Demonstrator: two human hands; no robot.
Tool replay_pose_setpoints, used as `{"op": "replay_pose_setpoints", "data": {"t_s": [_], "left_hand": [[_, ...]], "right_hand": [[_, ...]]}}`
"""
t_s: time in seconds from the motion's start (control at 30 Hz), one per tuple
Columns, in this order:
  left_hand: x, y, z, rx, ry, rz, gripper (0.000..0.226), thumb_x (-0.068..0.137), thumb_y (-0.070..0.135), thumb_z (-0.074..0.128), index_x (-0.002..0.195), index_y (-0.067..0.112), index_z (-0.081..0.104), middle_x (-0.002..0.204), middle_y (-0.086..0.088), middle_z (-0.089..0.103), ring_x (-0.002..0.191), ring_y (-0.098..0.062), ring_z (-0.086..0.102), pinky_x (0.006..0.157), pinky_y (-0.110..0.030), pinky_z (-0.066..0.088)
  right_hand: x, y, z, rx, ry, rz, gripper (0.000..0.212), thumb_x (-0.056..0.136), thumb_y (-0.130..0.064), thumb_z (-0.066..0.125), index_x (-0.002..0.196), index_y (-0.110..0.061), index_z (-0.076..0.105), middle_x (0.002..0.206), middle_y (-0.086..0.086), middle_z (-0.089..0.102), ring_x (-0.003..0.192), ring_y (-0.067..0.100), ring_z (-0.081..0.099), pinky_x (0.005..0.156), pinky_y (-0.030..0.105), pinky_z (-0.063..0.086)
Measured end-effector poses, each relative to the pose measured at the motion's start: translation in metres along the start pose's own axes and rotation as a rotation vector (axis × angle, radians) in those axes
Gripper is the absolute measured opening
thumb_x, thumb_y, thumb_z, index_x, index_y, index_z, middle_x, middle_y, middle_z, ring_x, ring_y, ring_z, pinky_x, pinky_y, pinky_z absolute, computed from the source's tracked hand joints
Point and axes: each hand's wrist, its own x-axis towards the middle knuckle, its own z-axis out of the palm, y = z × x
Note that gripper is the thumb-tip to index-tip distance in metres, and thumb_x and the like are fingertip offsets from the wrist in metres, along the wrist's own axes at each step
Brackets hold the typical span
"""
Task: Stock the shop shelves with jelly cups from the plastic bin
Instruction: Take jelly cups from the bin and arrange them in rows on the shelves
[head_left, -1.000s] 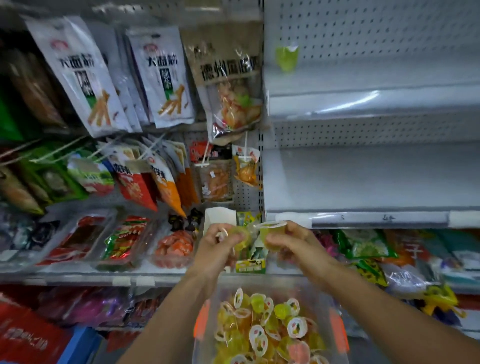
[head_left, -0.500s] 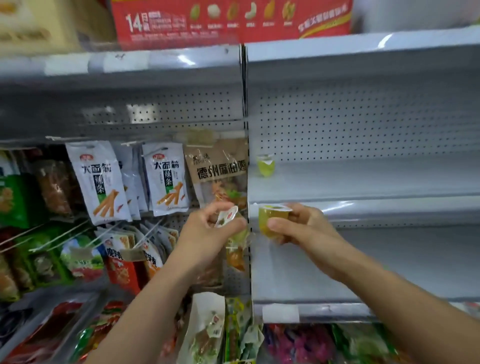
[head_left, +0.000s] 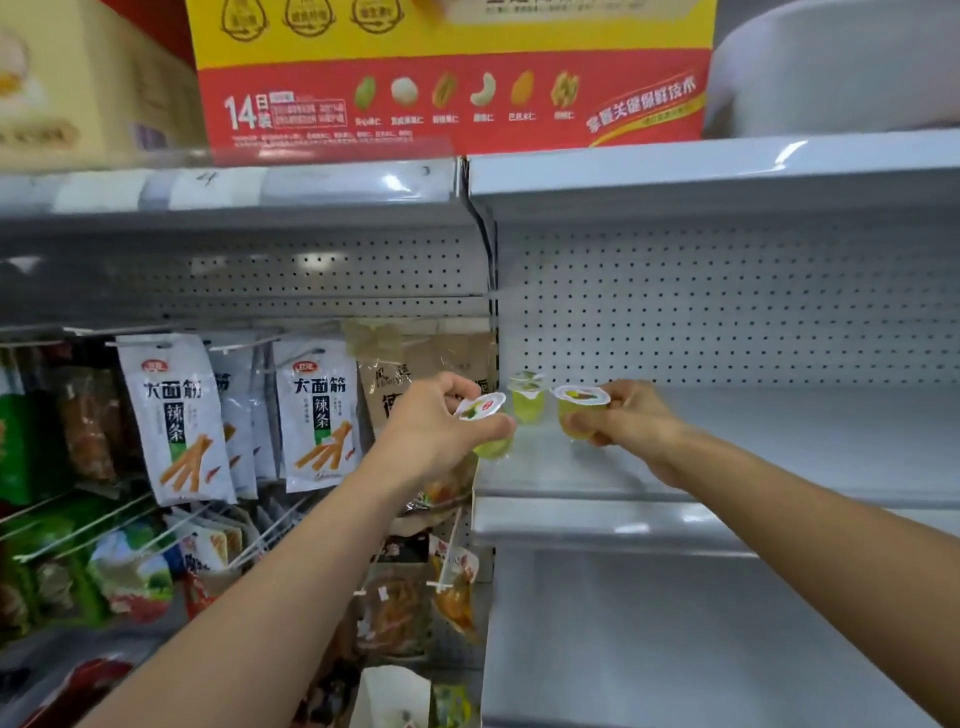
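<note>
I am pinching a tilted jelly cup (head_left: 485, 415) between the thumb and fingers of my left hand (head_left: 441, 421), and my right hand (head_left: 631, 415) is gripping a second jelly cup (head_left: 579, 408) upright by its side. Both are raised at the front of the grey metal shelf (head_left: 727, 447). To place them well, I am planning to level the left one first, then set each on its base just beside the green jelly cup (head_left: 527, 402) standing near the shelf's back left corner, lids up, in a tidy row, letting go only once each is sitting flat. On this shelf I am seeing only that cup; the plastic bin is not showing in this view.
</note>
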Motion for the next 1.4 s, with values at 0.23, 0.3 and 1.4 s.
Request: {"op": "replay_pose_setpoints", "data": {"t_s": [0.23,0.3,1.4], "left_hand": [[0.018,-0.008,0.011,0.023,0.028,-0.029,0.043,0.073,0.033,0.083,0.112,0.023,0.068,0.091,0.011,0.065,0.079,-0.006,0.061,0.073,-0.022,0.05],[0.021,-0.011,0.013,0.004,0.022,-0.033,0.042,0.073,0.032,0.083,0.112,0.023,0.068,0.089,0.012,0.065,0.076,-0.004,0.06,0.071,-0.021,0.049],[0.027,0.008,0.042,-0.061,-0.08,0.013,0.067,0.047,0.051,0.092,0.092,0.012,0.062,0.083,-0.007,0.067,0.067,-0.017,0.062,0.071,-0.044,0.058]], "right_hand": [[0.032,0.01,0.017,-0.05,-0.085,0.022,0.021,0.071,0.003,0.079,0.071,-0.012,0.064,0.076,0.009,0.062,0.073,0.021,0.056,0.078,0.04,0.053],[0.039,0.013,0.018,-0.051,-0.094,0.026,0.021,0.07,0.002,0.08,0.074,-0.012,0.064,0.078,0.01,0.064,0.074,0.021,0.057,0.079,0.041,0.053],[-0.008,-0.006,0.003,-0.143,-0.43,-0.169,0.027,0.076,-0.01,0.081,0.099,-0.012,0.066,0.081,-0.003,0.068,0.067,0.001,0.059,0.058,0.012,0.041]]}}
